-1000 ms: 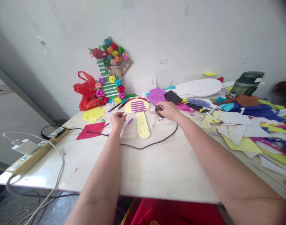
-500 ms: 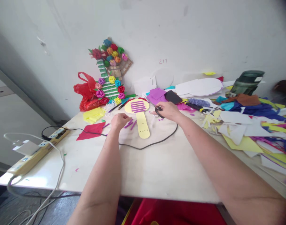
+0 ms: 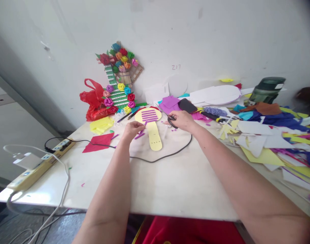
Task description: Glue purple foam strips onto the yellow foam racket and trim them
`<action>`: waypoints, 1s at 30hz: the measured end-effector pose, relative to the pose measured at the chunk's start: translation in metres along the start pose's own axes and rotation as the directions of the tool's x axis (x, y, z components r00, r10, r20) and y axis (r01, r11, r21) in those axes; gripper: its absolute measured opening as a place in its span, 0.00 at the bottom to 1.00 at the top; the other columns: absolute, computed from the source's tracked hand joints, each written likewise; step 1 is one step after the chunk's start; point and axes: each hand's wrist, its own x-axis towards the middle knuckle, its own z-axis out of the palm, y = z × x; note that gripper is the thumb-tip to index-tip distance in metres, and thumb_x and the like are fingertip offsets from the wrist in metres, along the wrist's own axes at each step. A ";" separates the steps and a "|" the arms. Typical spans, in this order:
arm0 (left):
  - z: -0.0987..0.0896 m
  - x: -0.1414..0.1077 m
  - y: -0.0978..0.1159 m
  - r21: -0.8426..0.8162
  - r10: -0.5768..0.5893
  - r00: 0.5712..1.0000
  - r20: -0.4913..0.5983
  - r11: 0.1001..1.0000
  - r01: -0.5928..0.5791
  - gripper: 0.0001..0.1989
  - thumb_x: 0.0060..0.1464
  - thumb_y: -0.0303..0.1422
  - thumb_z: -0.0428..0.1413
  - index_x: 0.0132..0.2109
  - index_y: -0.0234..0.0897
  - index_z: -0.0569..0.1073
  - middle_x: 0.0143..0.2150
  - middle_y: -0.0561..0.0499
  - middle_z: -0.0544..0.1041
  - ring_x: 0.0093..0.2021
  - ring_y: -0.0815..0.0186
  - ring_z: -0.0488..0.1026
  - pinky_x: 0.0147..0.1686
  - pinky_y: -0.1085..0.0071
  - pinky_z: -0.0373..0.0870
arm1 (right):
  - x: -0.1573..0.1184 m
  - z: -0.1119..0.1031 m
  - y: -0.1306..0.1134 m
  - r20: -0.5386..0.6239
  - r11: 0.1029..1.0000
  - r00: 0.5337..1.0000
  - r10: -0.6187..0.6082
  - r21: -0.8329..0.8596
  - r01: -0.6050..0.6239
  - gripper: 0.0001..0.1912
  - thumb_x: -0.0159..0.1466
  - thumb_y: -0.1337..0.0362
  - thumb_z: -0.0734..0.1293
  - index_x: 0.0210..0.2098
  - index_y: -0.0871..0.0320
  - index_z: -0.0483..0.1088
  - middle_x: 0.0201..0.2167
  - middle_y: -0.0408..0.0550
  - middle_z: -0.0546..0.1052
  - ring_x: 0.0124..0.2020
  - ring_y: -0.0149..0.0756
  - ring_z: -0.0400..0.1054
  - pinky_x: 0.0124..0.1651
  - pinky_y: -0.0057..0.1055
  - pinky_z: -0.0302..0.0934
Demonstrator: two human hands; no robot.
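Note:
A yellow paper cutout (image 3: 155, 135), with a rounded head and a long stem, lies on the table. Several purple strips (image 3: 149, 116) sit in parallel rows across its head. Left of the stem, my left hand (image 3: 132, 130) pinches one purple paper strip (image 3: 145, 123) between thumb and fingers. Loose purple strips (image 3: 139, 136) rest just below those fingertips. My right hand (image 3: 182, 120) is closed round dark-handled scissors (image 3: 172, 122), whose blades point up and left beside the cutout's head.
A black cable (image 3: 155, 161) curves below the cutout. Red paper (image 3: 99, 142) and a power strip (image 3: 43, 166) lie left. Behind stand a flower-decorated craft (image 3: 119, 96) and a red plastic bag (image 3: 92, 101). Paper scraps (image 3: 259, 135) and a dark green bottle (image 3: 266, 89) occupy the right.
My left hand has picked up one of the loose purple strips and raised it slightly toward the cutout. My right hand with the scissors has barely moved.

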 end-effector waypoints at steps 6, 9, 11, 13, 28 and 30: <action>0.011 0.000 0.002 -0.489 0.122 0.987 0.109 0.870 -0.054 0.20 0.36 0.38 0.64 0.37 0.32 0.71 0.27 0.48 0.77 0.25 0.68 0.73 0.26 0.73 0.66 | -0.002 -0.001 -0.004 0.072 0.999 0.997 -0.018 0.038 0.015 0.22 0.47 0.44 0.67 0.31 0.55 0.73 0.25 0.42 0.75 0.27 0.32 0.65 0.26 0.26 0.50; 0.016 -0.001 0.003 -0.544 0.146 0.978 0.152 0.838 -0.040 0.24 0.36 0.37 0.65 0.42 0.32 0.72 0.29 0.49 0.77 0.25 0.70 0.72 0.28 0.73 0.66 | -0.003 -0.001 -0.006 0.118 0.995 0.991 -0.056 0.085 0.046 0.22 0.47 0.45 0.67 0.32 0.56 0.73 0.25 0.42 0.74 0.26 0.30 0.64 0.26 0.25 0.49; 0.019 -0.002 0.005 -0.557 0.136 0.976 0.172 0.830 -0.018 0.22 0.37 0.36 0.65 0.42 0.32 0.73 0.29 0.49 0.77 0.25 0.71 0.71 0.29 0.73 0.67 | -0.004 -0.002 -0.006 0.178 0.991 0.980 -0.087 0.120 0.067 0.22 0.47 0.45 0.68 0.31 0.56 0.73 0.24 0.41 0.73 0.26 0.29 0.63 0.26 0.24 0.49; 0.020 -0.003 0.006 -0.563 0.119 0.977 0.177 0.826 0.002 0.21 0.37 0.36 0.64 0.40 0.31 0.74 0.29 0.50 0.76 0.26 0.72 0.71 0.30 0.73 0.67 | -0.004 -0.003 -0.006 0.250 0.987 0.962 -0.115 0.142 0.081 0.22 0.47 0.45 0.67 0.31 0.56 0.72 0.24 0.40 0.72 0.25 0.29 0.62 0.26 0.24 0.49; 0.024 -0.005 0.008 -0.621 0.076 0.977 0.201 0.781 0.067 0.21 0.35 0.35 0.66 0.39 0.34 0.72 0.26 0.53 0.74 0.22 0.73 0.70 0.26 0.73 0.68 | -0.004 -0.001 -0.005 0.402 0.981 0.906 -0.132 0.186 0.060 0.24 0.46 0.44 0.68 0.31 0.59 0.73 0.21 0.40 0.70 0.22 0.27 0.61 0.24 0.24 0.52; 0.024 -0.005 0.008 -0.618 0.081 0.975 0.206 0.783 0.066 0.20 0.35 0.34 0.65 0.38 0.34 0.72 0.26 0.53 0.74 0.22 0.73 0.69 0.26 0.73 0.68 | -0.004 0.001 -0.003 0.417 0.973 0.899 -0.133 0.227 0.038 0.24 0.46 0.45 0.69 0.32 0.59 0.73 0.20 0.41 0.70 0.21 0.27 0.62 0.23 0.24 0.53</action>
